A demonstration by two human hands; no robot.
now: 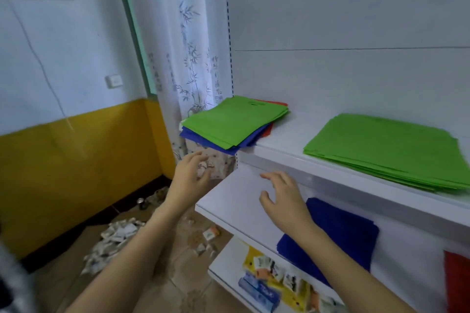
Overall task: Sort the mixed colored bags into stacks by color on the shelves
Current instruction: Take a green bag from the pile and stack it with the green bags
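A mixed pile of bags (230,123) lies on the left end of the upper shelf (284,145), green on top, blue and red beneath, and it overhangs the shelf's corner. To its right lies a stack of green bags (386,152). On the middle shelf (229,198) a blue stack (340,234) lies, and a red stack (457,282) shows at the right edge. My left hand (189,180) hovers just below the mixed pile, fingers loosely spread, holding nothing. My right hand (284,198) hovers over the middle shelf in front of the blue stack, empty.
The lowest shelf (223,269) holds small packets (274,279). Scattered paper litter (114,241) lies on the floor by the yellow-and-white wall (76,165). A printed curtain (183,53) hangs left of the shelving.
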